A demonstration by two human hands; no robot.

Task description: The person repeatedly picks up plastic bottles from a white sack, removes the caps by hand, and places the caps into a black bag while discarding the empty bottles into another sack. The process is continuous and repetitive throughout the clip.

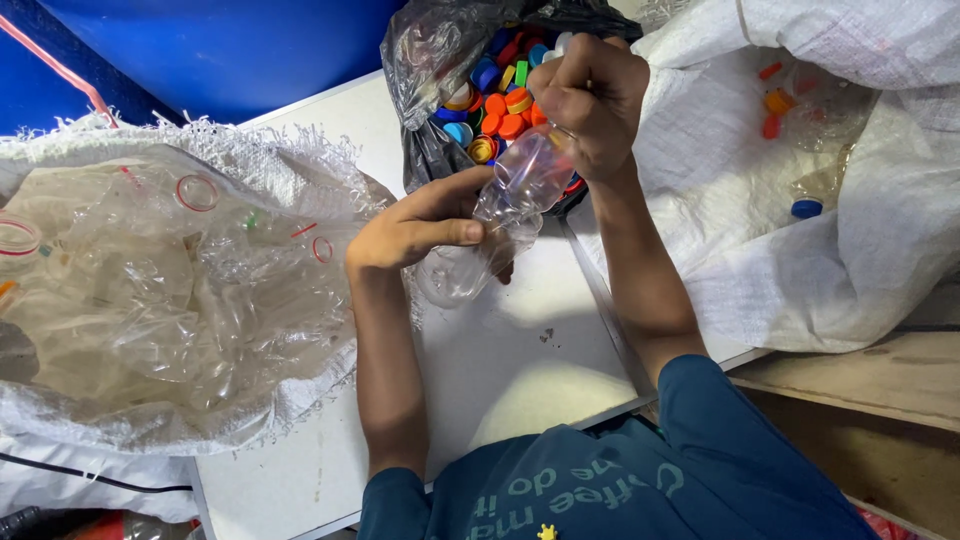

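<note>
- The left hand [415, 228] is clamped around the body of a clear plastic bottle [495, 225], held above the counter [520, 360].
- The right hand [590, 100] is closed over its neck end, just above the bag of caps [495, 95].
- The bottle looks light, thin and easily crushed, likely slippery; the stiffer neck seems the surest place to hold.

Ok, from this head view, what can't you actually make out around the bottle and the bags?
- Neck of the clear bottle: hidden inside the right hand; cap on or off cannot be told.
- Black bag of caps: its depth is hidden by the bag wall and the right hand.
- Left sack of clear bottles: cut off by the left edge.
- Right white sack: contents only dimly seen through the weave.
- Left hand: fingertips hidden behind the bottle.
</note>
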